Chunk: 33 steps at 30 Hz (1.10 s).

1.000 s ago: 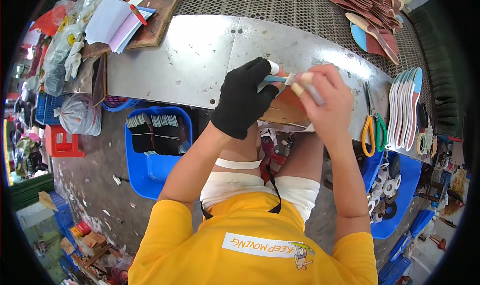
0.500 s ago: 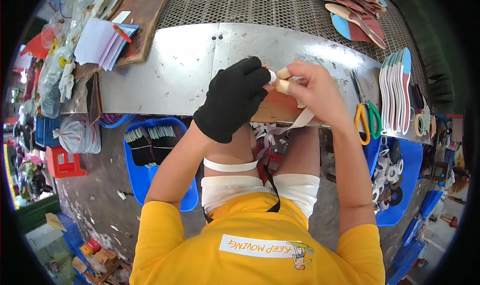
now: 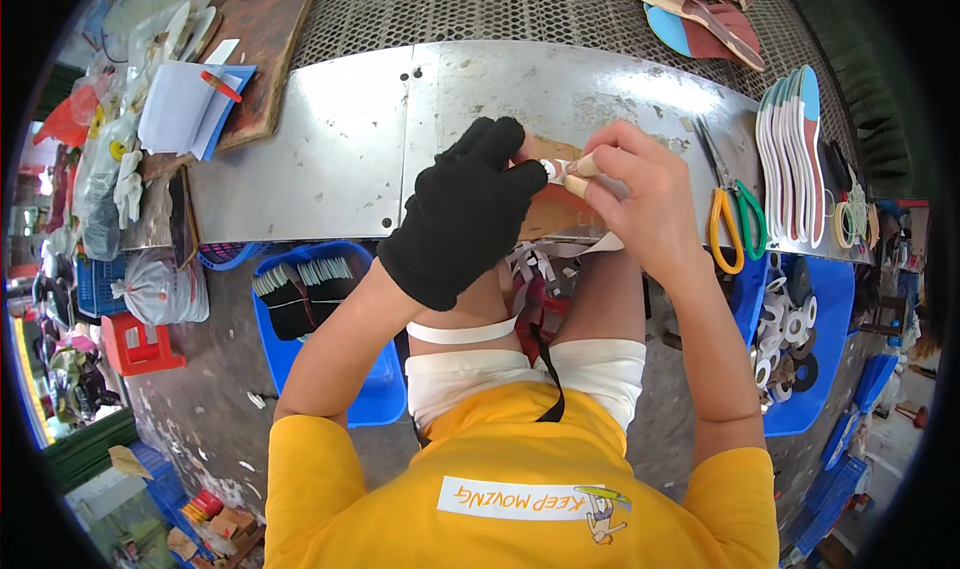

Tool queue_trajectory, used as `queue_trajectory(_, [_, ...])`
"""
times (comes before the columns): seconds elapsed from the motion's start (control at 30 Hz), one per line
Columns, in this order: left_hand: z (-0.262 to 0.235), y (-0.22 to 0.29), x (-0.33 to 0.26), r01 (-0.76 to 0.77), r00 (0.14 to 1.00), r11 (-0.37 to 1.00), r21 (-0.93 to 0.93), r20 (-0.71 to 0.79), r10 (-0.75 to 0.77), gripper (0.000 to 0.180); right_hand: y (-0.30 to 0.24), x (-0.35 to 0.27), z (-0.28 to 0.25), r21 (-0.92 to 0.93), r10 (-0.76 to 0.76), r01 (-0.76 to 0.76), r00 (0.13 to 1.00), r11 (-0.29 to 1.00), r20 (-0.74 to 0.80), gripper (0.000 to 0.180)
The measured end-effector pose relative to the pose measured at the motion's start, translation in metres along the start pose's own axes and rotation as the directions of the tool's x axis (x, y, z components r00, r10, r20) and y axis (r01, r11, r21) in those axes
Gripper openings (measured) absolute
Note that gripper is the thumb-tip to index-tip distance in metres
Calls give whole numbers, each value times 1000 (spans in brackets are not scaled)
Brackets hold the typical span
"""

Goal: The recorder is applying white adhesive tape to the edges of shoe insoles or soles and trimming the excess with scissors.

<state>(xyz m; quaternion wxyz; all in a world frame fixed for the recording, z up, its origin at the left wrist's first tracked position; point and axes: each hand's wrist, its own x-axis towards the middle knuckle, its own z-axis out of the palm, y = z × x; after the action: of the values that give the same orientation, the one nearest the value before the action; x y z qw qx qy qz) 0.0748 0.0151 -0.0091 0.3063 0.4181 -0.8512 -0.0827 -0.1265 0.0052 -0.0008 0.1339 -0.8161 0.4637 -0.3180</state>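
My left hand [image 3: 462,209] wears a black glove and is held over the front of the metal table, its fingers curled. Something white like tape [image 3: 553,169] surrounds the tip of one of its digits, where bare skin shows past the glove. My right hand [image 3: 645,189] is bare, with beige covers on thumb and forefinger; these two pinch at that white wrap. Whatever the left fingers hold is hidden by the glove. Below the hands lies a brown flat piece [image 3: 555,217] at the table edge. A pale strip [image 3: 570,250] runs under my right hand toward my lap.
Scissors [image 3: 735,209] with orange and green handles lie right of my hand, beside a row of insoles [image 3: 790,159]. Papers with a red pen [image 3: 195,104] lie on a board at left. Blue bins [image 3: 375,379] stand below, one holding tape rolls [image 3: 795,324] at right.
My view has shifted slightly. The right fingers have moved a little apart from the left glove, showing more of the white wrap; the pinch stays closed.
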Motion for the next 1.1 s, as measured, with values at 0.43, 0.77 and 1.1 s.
queue_trajectory(0.43, [10,1,11,-55,998,998,10,13,55,31,-6,-14,3,-85,88,-83,994,993,58,9])
queue_trajectory(0.77, [5,15,35,-59,983,989,138,179,34,20,8,-32,-27,-75,179,-170,974,983,139,6])
queue_trajectory(1.1, [29,23,44,-136,979,989,-60,144,143,22,40,-29,-67,216,363,-448,867,867,343,10])
